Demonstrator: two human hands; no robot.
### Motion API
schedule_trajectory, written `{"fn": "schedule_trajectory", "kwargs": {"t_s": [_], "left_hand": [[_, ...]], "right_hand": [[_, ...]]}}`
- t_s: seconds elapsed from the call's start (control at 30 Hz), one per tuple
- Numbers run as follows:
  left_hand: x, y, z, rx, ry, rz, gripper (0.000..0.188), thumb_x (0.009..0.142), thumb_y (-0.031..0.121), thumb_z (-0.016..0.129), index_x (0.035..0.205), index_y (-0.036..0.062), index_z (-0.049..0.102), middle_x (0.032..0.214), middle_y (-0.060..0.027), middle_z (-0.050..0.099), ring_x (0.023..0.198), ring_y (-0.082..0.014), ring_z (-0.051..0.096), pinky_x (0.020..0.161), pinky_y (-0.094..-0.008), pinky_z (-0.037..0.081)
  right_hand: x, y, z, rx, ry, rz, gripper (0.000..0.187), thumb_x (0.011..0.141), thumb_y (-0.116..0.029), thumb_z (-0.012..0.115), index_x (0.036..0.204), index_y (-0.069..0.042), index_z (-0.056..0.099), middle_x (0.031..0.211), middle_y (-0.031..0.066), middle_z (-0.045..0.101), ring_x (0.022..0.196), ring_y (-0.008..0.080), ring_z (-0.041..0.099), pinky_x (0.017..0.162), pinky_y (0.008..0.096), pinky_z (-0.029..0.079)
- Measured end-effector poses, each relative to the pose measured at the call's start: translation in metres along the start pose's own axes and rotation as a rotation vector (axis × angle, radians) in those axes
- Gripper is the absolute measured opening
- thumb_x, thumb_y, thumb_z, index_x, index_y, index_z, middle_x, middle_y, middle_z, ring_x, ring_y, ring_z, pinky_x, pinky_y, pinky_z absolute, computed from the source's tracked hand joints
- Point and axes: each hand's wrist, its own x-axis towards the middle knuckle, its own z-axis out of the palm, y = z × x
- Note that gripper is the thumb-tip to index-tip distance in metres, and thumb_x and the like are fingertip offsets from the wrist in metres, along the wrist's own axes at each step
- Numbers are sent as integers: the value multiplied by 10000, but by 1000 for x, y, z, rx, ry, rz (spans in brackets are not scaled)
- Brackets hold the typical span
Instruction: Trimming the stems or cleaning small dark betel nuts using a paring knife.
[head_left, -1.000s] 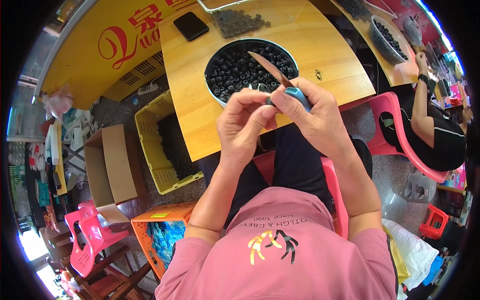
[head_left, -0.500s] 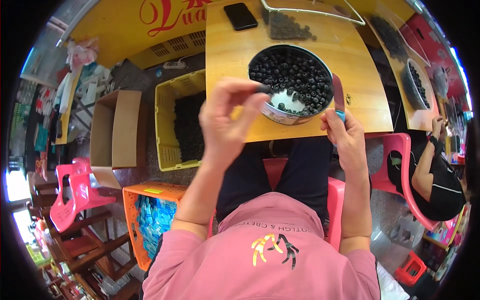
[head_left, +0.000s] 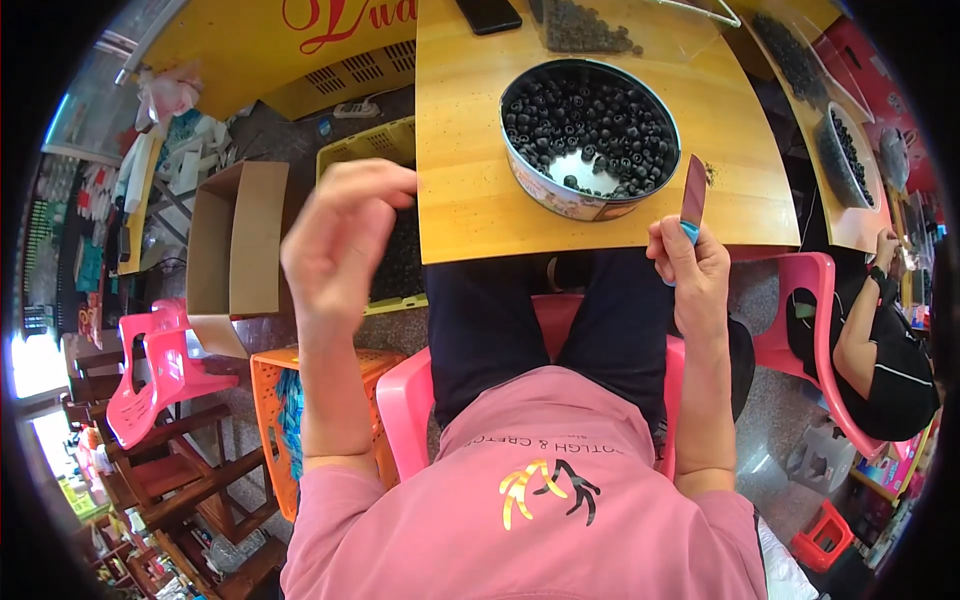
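My right hand (head_left: 697, 275) is closed around the blue handle of a small knife (head_left: 694, 200), its blade pointing up beside the tub's right side. A large round tub (head_left: 560, 197) stands on the wooden table, full of small black round pieces (head_left: 590, 120), with its pale bottom bare near the front. Out to the left, my left hand (head_left: 340, 240) is raised over the yellow crate (head_left: 372, 145), partly covering it. Its fingers are smeared by motion, and I cannot make out anything between them. Dark contents (head_left: 400, 265) show inside the crate.
A clear container of dark pieces (head_left: 590, 30) and a black phone (head_left: 488, 14) lie at the table's (head_left: 460, 110) far side. An open cardboard box (head_left: 252, 240) and an orange crate (head_left: 270, 420) stand left. Another person (head_left: 870, 340) sits at right by a bowl (head_left: 848, 170).
My left hand has moved left from the tub's rim to over the yellow crate; the dark piece in its fingertips no longer shows. My right hand keeps the knife. The view has shifted slightly.
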Motion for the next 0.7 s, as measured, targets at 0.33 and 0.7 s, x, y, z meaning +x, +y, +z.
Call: {"fn": "schedule_trajectory", "kwargs": {"t_s": [0.33, 0.7], "left_hand": [[12, 134, 65, -106, -546, 8, 128, 769, 124, 674, 732, 11, 626, 848, -123, 687, 659, -249, 655, 539, -327, 517], [8, 160, 77, 26, -714, 66, 117, 738, 123, 684, 730, 22, 626, 824, -116, 679, 635, -239, 646, 518, -326, 509]], "right_hand": [[-7, 23, 5, -72, -42, -1, 200, 943, -179, 610, 949, 17, 652, 740, 7, 617, 702, 59, 559, 647, 199, 430], [-12, 30, 5, -63, -115, -111, 227, 961, -232, 597, 943, -15, 660, 732, -21, 589, 631, 19, 456, 564, 172, 337]]}}
